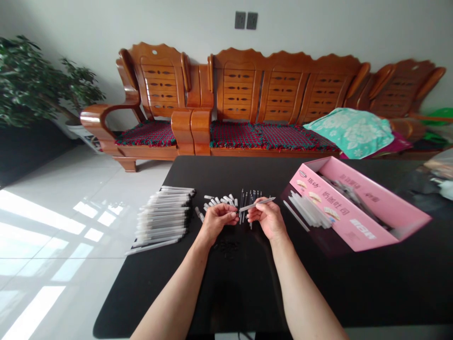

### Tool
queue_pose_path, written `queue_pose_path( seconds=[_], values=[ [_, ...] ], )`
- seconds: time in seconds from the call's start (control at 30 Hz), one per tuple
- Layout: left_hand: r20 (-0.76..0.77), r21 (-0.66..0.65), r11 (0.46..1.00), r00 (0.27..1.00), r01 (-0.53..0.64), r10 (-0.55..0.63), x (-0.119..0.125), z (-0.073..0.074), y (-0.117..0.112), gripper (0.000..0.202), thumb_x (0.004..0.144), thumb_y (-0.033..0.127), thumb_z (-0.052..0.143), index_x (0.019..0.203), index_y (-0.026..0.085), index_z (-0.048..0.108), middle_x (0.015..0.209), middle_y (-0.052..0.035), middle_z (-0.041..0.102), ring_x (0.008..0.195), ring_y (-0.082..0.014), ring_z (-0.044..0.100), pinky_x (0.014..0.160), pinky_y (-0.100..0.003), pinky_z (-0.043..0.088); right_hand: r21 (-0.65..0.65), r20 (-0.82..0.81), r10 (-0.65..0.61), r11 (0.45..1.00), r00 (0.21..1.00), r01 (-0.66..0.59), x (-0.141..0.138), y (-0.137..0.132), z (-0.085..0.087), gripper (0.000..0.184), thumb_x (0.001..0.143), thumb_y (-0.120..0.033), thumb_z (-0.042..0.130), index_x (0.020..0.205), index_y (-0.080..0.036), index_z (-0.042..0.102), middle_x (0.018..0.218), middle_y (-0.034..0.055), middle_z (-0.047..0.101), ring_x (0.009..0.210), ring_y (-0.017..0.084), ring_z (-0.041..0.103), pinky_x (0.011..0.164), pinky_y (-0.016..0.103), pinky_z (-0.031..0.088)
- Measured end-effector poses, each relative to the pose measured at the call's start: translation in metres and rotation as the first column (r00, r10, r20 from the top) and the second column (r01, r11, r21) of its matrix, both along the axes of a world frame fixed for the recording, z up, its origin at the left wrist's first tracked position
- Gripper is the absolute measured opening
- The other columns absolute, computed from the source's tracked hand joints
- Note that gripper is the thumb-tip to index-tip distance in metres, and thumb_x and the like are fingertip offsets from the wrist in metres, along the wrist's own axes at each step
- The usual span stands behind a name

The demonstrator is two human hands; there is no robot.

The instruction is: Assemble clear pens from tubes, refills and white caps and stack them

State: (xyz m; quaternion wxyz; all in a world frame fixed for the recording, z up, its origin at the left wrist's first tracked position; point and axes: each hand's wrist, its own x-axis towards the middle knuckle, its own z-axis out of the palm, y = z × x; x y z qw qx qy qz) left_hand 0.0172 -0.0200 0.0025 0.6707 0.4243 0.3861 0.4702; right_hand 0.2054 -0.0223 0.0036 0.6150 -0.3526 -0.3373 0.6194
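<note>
Right hand [269, 219] is pinching a pen barrel [264, 201], long axis aiming left at the left hand [217, 221]. Left fingers are sitting curled, can't tell around what.

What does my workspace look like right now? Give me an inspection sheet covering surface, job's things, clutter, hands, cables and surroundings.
Surface: black table, glossy.
Job's things: pen barrel in hand; stack of white pens at left; caps and refills just beyond the hands.
Clutter: pink box open at right, clear tubes beside it; small black bits near the wrists.
Grippers: right hand pinches the pen barrel; left hand curled at its end, grip unclear.
Cables: nothing seen.
Surroundings: wooden sofa, potted plant, teal cloth.
</note>
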Motion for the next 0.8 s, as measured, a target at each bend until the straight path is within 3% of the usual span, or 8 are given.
queue_pose_path(
  seconds=[0.8],
  values=[
    [-0.027,0.024,0.999,0.999,-0.026,0.027,0.0021,0.0039,-0.0005,0.036,0.061,0.035,0.087,0.078,0.01,0.068,0.065,-0.0037,0.069,0.059,-0.0134,0.065,0.057,-0.023,0.055,0.011,0.087,0.01,1.0,0.996,-0.011,-0.0014,0.0011,-0.0033,0.017,0.071,-0.024,0.073,0.082,-0.017,0.063,0.064,0.0049,0.074,0.048,0.021,0.07,0.044,0.03,0.059]
  ],
)
